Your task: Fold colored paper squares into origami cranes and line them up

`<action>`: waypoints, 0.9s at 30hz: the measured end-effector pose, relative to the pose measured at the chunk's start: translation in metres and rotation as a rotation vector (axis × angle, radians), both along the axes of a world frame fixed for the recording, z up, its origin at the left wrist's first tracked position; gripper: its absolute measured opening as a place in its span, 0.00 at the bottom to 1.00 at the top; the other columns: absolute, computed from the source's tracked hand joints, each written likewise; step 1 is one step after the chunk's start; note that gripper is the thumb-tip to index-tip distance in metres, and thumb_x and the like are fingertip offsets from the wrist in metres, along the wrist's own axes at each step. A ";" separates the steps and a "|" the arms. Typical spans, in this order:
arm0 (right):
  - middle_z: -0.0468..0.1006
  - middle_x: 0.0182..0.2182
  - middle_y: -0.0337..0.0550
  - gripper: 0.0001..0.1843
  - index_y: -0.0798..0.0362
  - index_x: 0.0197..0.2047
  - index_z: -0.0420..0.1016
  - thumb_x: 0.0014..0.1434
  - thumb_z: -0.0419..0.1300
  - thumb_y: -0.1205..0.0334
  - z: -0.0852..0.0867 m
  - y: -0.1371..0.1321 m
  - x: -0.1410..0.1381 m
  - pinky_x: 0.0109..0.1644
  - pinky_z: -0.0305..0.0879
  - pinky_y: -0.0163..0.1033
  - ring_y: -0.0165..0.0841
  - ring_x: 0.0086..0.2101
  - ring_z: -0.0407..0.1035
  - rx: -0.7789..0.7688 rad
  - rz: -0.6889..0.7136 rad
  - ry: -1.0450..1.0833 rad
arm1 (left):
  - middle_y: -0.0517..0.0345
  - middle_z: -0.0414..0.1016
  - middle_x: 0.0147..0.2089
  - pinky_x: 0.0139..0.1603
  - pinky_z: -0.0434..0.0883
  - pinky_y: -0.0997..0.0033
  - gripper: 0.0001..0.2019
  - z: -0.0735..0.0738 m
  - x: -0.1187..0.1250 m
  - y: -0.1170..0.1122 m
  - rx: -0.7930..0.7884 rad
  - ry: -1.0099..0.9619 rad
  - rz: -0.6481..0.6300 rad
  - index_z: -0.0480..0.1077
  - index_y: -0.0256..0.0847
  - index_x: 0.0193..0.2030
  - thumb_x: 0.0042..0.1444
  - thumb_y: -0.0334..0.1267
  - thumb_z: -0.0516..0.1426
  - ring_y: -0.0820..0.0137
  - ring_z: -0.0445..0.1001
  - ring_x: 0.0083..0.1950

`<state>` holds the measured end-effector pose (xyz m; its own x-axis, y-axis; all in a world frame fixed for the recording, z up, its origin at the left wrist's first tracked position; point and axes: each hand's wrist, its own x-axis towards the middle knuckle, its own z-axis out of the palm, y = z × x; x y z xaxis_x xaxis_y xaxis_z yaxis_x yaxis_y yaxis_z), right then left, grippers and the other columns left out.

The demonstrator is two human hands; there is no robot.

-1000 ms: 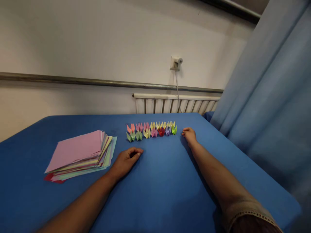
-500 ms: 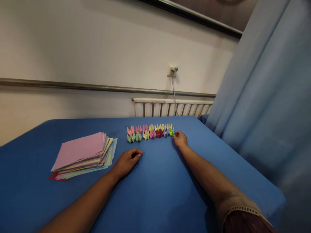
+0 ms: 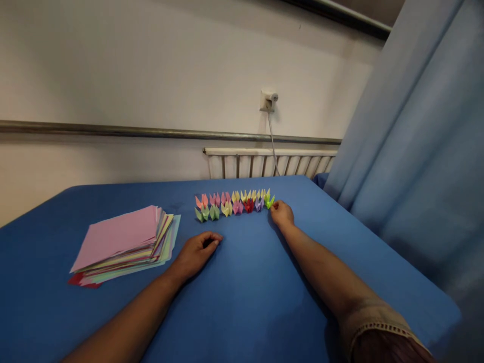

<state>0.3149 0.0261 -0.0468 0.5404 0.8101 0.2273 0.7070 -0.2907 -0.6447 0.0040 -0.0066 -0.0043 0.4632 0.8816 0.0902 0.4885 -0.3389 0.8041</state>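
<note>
Two rows of small folded paper cranes stand on the blue table [image 3: 242, 282]. At the right end of the front row, a bright green paper crane [image 3: 269, 202] leans slightly, with the fingertips of my right hand [image 3: 283, 214] closed on its right side. A purple crane [image 3: 259, 204] and a red crane [image 3: 248, 205] are to its left. My left hand [image 3: 197, 253] rests on the table in front of the rows, fingers curled and thumb close to the index finger, with nothing visible in it.
Left of my left forearm lies a thick stack of coloured paper [image 3: 121, 234], pink on top. Behind the table are a white radiator [image 3: 245, 152], a metal rail [image 3: 151, 132] and a plugged socket [image 3: 267, 101]. A blue curtain [image 3: 423, 126] hangs on the right.
The bright green crane has shifted slightly right and tilted at my right fingertips. The view has moved a little; my left hand stays in place.
</note>
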 end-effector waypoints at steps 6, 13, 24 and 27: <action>0.79 0.37 0.46 0.08 0.52 0.38 0.74 0.57 0.55 0.63 0.001 -0.002 0.000 0.42 0.62 0.36 0.35 0.38 0.71 0.010 0.007 -0.009 | 0.53 0.79 0.44 0.55 0.68 0.58 0.16 0.000 0.000 0.000 0.003 0.000 -0.007 0.73 0.41 0.37 0.53 0.51 0.54 0.60 0.75 0.48; 0.78 0.38 0.47 0.09 0.53 0.39 0.73 0.56 0.57 0.61 0.002 -0.003 -0.001 0.44 0.62 0.37 0.36 0.39 0.71 0.012 0.008 -0.022 | 0.53 0.78 0.44 0.56 0.67 0.58 0.16 -0.001 0.000 0.001 -0.010 0.004 -0.017 0.73 0.42 0.37 0.53 0.51 0.54 0.60 0.75 0.49; 0.79 0.33 0.46 0.09 0.51 0.36 0.75 0.58 0.54 0.63 0.002 0.001 -0.001 0.36 0.61 0.36 0.35 0.34 0.71 -0.048 0.002 -0.076 | 0.52 0.79 0.44 0.56 0.67 0.57 0.16 0.000 0.001 -0.001 -0.017 -0.011 -0.004 0.73 0.41 0.37 0.52 0.51 0.55 0.60 0.75 0.48; 0.79 0.34 0.47 0.09 0.51 0.36 0.76 0.58 0.54 0.64 0.002 0.001 0.000 0.36 0.61 0.36 0.36 0.34 0.72 -0.058 0.000 -0.090 | 0.53 0.79 0.44 0.56 0.67 0.58 0.16 -0.002 0.000 0.001 -0.010 -0.006 -0.004 0.74 0.41 0.37 0.52 0.51 0.55 0.60 0.75 0.48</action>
